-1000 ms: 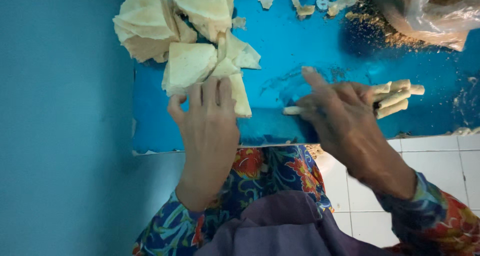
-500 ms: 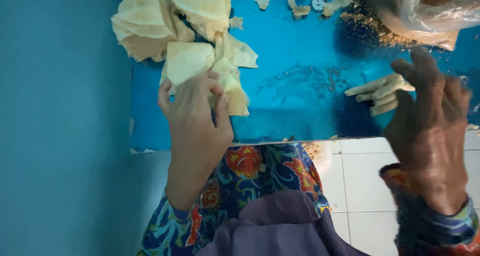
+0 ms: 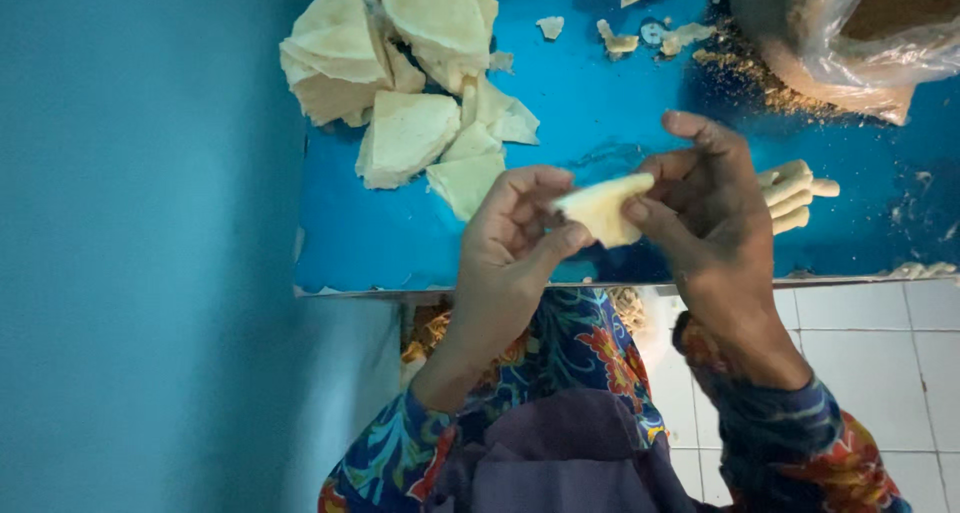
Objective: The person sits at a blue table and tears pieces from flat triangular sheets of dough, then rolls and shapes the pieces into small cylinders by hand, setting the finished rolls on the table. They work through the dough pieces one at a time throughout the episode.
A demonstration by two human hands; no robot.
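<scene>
While pinched shut between both hands' fingers, pale wrapper piece (image 3: 603, 209) sits mid-air: left hand (image 3: 515, 238) at 9 o'clock, right hand (image 3: 705, 203) at 3, above blue table (image 3: 400, 243).

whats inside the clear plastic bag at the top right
The clear plastic bag shows a brown mass through its film; what it is cannot be told. Brown crumbs lie beside it on the blue table.

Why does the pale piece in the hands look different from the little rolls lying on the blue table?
The pale flat wrapper piece is a thin sheet pinched between left hand and right hand; the pale finger-shaped rolls are rolled up and rest side by side on the blue tabletop. Both share a creamy colour.
</scene>
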